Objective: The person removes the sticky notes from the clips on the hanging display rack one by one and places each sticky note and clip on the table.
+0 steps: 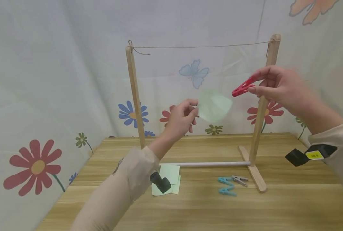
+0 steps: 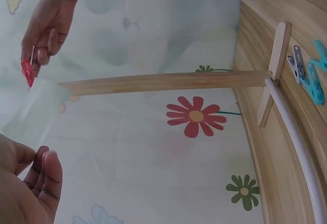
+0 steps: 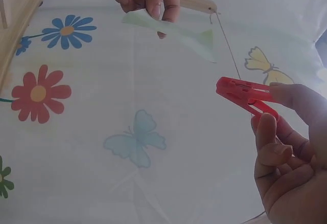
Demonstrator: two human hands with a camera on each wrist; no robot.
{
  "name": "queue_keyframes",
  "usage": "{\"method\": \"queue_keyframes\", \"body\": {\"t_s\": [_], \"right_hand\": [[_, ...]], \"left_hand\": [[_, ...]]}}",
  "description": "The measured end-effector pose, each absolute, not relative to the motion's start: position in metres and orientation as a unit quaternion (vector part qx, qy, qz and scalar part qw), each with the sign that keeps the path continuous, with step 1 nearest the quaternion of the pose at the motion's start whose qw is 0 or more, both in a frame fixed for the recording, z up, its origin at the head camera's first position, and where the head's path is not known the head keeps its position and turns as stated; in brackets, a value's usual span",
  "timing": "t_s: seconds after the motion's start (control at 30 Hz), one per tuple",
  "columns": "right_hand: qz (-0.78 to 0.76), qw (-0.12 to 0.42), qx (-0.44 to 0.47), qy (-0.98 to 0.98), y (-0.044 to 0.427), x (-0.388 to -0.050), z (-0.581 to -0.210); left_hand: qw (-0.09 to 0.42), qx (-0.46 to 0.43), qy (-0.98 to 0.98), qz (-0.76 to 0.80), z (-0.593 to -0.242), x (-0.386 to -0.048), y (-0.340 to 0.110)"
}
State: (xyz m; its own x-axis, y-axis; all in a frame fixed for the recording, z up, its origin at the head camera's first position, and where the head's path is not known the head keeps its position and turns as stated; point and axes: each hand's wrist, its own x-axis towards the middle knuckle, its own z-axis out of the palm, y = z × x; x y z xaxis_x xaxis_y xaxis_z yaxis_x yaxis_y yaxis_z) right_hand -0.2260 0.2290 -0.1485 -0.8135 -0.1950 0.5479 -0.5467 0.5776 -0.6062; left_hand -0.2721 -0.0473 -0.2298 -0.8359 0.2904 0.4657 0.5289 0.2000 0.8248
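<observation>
Between thumb and fingers my left hand (image 1: 183, 116) pinches a pale green sheet of paper (image 1: 215, 106) by its left edge. In the right wrist view the paper (image 3: 189, 39) looks bent. My right hand (image 1: 281, 88) pinches a red clothespin (image 1: 242, 87) by its handle ends, its nose pointing left toward the paper but apart from it. The clothespin (image 3: 240, 92) shows clearly in the right wrist view. Above both hands a thin string (image 1: 200, 47) runs between the tops of two wooden posts (image 1: 135, 93).
More pale green papers (image 1: 171, 171) lie on the wooden table (image 1: 194, 211), partly behind the left sleeve. Blue clothespins (image 1: 227, 186) and a grey clothespin (image 1: 240, 180) lie near the right post's foot (image 1: 256, 179). A white rod (image 1: 212, 164) crosses low between the posts.
</observation>
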Motion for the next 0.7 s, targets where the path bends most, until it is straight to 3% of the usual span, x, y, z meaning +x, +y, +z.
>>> {"method": "queue_keyframes", "body": {"t_s": [0.3,0.47,0.7], "right_hand": [[0.409,0.183,0.219,-0.867,0.236,-0.219,-0.184],[0.394,0.197,0.205,-0.874,0.243,-0.215,-0.206],[0.424,0.161,0.234,-0.860,0.248,-0.210,-0.236]], "left_hand": [[0.097,-0.271,-0.768,-0.571,-0.247,-0.265,-0.061],[0.080,-0.267,-0.767,-0.578,-0.259,-0.263,-0.072],[0.066,-0.277,-0.789,-0.544,-0.276,-0.260,-0.083]]}}
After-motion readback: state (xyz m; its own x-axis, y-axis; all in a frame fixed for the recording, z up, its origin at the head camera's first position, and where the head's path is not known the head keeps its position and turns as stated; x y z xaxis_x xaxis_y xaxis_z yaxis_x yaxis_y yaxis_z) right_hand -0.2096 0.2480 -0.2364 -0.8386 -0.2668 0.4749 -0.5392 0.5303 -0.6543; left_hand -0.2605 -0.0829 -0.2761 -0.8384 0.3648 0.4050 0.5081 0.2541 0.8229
